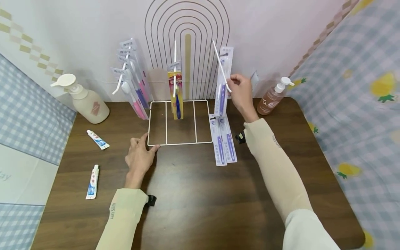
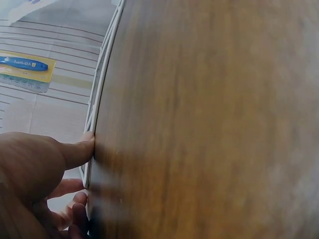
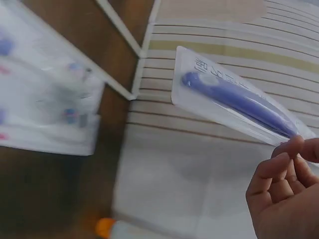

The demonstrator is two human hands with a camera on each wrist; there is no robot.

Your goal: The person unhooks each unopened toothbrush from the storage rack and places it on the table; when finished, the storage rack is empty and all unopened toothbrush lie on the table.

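Note:
A packaged purple toothbrush (image 1: 222,93) hangs upright by the right prong of a white wire display rack (image 1: 179,144). My right hand (image 1: 241,91) pinches the edge of that clear pack between thumb and fingers; the right wrist view shows the purple handle (image 3: 239,102) pointing away from the fingertips. At the rack's front left corner, my left hand (image 1: 139,156) holds the base wire, its thumb (image 2: 79,151) on the front wire and fingers around the corner. Two more packaged purple toothbrushes (image 1: 221,149) lie on the table, right of the rack base.
Several packaged toothbrushes (image 1: 134,86) hang on the left prong and yellow-backed ones (image 1: 178,104) on the middle prong. Two toothpaste tubes (image 1: 92,182) lie at left on the brown table (image 1: 193,208). A cream pump bottle (image 1: 90,104) and a pink pump bottle (image 1: 270,100) stand at the back.

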